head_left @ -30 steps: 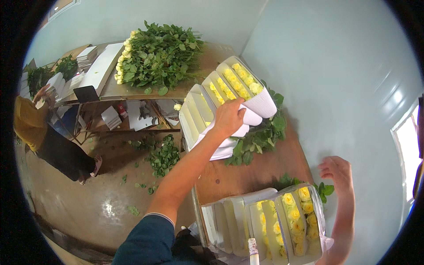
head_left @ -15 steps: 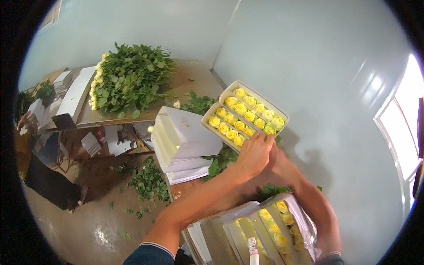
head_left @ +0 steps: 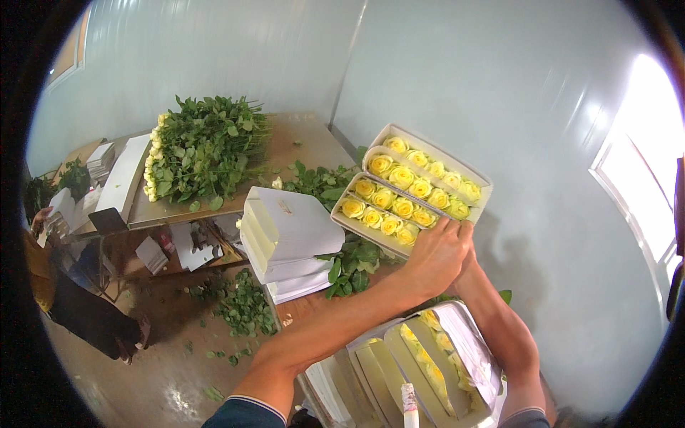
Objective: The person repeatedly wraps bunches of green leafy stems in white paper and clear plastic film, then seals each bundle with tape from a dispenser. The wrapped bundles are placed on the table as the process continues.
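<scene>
A bunch of yellow roses (head_left: 402,177) stands packed in rows inside a pale cardboard wrap (head_left: 474,173), with a card strip between the tiers. My left hand (head_left: 441,255) is closed at the wrap's near right side, its fingertips pinched together at the edge by the strip. Close against it is my right hand (head_left: 467,262), largely hidden behind the left one; its visible fingertips press at the same edge. Below my forearms lies another card-wrapped bunch of yellow roses (head_left: 424,360) in clear plastic.
Cardboard wraps (head_left: 292,225) are stacked left of my hands, beside loose rose leaves (head_left: 357,264). A heap of long-stemmed roses (head_left: 207,150) covers part of the far table (head_left: 300,132). Leaves litter the floor (head_left: 171,378). Another person (head_left: 85,307) stands far left. A white stick (head_left: 409,410) pokes up at the lower edge.
The view has shifted. Both hands and the wrapped roses sit slightly farther right in the picture, hands still together at the wrap's edge. The lower bunch shows less of its roses.
</scene>
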A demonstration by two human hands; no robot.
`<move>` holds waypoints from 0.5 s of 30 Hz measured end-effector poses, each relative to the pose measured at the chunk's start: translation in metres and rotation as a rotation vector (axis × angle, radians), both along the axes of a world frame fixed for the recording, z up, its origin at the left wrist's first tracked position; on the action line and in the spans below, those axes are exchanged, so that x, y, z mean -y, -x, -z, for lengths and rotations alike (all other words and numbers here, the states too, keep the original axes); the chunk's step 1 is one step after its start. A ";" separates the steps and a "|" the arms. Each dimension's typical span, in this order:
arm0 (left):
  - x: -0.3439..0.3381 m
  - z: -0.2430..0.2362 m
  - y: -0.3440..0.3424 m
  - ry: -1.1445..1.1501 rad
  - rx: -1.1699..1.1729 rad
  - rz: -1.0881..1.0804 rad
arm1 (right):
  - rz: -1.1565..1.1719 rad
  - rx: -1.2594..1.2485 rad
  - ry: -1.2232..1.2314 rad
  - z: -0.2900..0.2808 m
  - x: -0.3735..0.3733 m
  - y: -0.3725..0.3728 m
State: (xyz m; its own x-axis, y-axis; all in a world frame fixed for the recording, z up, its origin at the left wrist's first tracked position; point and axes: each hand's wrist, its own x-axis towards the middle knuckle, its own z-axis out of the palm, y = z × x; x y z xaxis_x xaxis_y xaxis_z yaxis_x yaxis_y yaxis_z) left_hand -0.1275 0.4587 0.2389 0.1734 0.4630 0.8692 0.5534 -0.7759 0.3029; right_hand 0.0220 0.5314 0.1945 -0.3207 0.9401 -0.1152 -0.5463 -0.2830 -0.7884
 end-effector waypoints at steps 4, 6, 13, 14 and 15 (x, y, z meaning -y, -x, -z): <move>0.037 -0.035 0.000 -0.105 -0.097 0.006 | 0.189 0.037 0.011 -0.055 0.055 0.012; 0.054 -0.045 0.004 -0.159 -0.134 0.009 | 0.270 -0.037 0.029 -0.052 0.056 0.006; 0.151 -0.090 -0.025 -0.512 0.027 0.220 | 0.369 -0.091 -0.227 -0.073 0.132 -0.059; 0.163 -0.090 -0.030 -0.550 0.081 0.281 | 0.377 -0.087 -0.244 -0.074 0.146 -0.065; 0.177 -0.091 -0.033 -0.584 0.090 0.286 | 0.395 -0.078 -0.255 -0.075 0.165 -0.072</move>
